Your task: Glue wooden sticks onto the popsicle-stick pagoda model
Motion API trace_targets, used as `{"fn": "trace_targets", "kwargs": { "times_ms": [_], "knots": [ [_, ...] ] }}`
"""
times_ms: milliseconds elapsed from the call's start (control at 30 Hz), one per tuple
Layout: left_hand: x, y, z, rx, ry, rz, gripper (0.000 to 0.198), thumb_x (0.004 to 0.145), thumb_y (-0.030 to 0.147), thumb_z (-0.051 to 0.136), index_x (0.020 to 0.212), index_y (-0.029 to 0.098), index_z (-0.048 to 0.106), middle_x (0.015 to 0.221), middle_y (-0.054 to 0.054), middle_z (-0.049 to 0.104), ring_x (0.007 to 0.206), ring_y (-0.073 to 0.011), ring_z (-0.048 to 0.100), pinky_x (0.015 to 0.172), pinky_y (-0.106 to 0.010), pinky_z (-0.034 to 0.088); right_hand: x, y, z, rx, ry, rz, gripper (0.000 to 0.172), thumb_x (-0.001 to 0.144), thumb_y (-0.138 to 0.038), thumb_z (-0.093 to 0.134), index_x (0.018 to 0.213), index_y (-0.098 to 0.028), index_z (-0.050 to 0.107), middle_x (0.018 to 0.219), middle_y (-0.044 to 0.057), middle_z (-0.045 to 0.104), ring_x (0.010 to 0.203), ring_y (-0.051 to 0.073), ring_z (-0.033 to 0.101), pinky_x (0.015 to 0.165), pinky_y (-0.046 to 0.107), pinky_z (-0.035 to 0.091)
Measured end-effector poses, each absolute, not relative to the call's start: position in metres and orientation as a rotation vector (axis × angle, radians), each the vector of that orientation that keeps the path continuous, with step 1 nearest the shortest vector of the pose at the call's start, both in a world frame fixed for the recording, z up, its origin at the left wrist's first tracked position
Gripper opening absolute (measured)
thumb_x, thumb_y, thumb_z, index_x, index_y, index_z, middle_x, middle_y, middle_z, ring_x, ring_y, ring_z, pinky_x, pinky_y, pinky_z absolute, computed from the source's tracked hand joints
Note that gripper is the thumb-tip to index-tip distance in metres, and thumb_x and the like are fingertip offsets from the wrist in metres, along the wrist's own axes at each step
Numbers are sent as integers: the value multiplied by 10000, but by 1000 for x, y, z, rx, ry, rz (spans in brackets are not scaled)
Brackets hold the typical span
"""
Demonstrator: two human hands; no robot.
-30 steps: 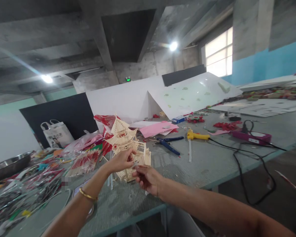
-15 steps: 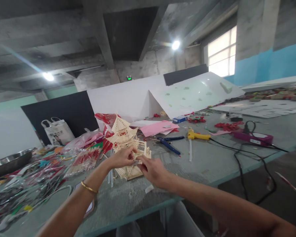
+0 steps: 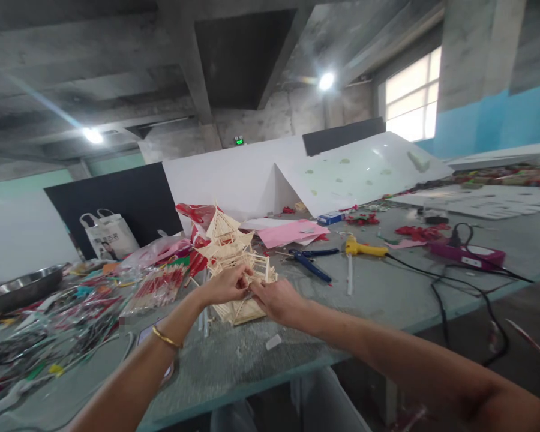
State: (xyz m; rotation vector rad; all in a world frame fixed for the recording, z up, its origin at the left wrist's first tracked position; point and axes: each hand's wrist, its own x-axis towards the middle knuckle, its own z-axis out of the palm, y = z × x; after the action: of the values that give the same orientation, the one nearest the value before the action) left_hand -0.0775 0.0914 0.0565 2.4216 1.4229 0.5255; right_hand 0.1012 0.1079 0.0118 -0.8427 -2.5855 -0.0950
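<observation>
Pinching the stick pagoda model (image 3: 231, 249) at its front railing: left hand (image 3: 224, 285) and right hand (image 3: 276, 300), both closed on it, fingertips nearly meeting. It stands upright on the grey table (image 3: 387, 297), frame centre. Risk: thin glued sticks may snap, or the tower may tip, if squeezed or tugged. Pale wood, 2 tiers, peaked roof. Blue pliers (image 3: 310, 267) at 3 o'clock, yellow glue gun (image 3: 364, 248) beyond; red packets (image 3: 157, 291) at 9 o'clock.
</observation>
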Motion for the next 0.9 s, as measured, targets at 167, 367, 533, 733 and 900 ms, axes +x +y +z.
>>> {"fn": "trace_targets", "kwargs": {
  "times_ms": [167,367,533,733,900],
  "knots": [
    [-77,93,51,2394,1408,552,330,714,254,549,1015,158,453,657,38,553,587,-109,523,553,-223,400,101,107,10,-800,-2573,5,246,847,-226,420,1046,-187,559,837,133,666,737,247,614,684,304,409],
    [-75,83,56,2395,1448,589,353,708,291,577,1023,159,488,785,-19,609,706,-157,584,636,-272,452,98,113,5,-872,-2515,44,233,839,-259,452,968,-130,596,784,142,667,698,226,613,638,272,400],
    [-71,38,62,2323,1679,1159,325,737,297,567,1043,195,529,1064,-78,588,963,-211,547,835,-354,432,114,113,21,-738,-2374,464,93,758,-195,526,795,-150,598,621,22,623,545,114,550,515,189,365],
    [-37,8,21,1656,1368,1399,319,708,396,623,924,163,600,713,-17,617,668,-148,569,637,-267,448,129,91,49,-554,-2248,1283,158,739,-303,556,731,-153,508,455,-69,488,325,43,388,329,145,285],
    [-10,15,-5,1256,1244,1719,261,713,414,612,713,155,583,569,-1,564,547,-114,511,547,-236,422,141,94,55,-565,-2251,1266,186,759,-332,547,737,-149,527,487,-60,502,338,43,407,343,145,307]
  ]
}}
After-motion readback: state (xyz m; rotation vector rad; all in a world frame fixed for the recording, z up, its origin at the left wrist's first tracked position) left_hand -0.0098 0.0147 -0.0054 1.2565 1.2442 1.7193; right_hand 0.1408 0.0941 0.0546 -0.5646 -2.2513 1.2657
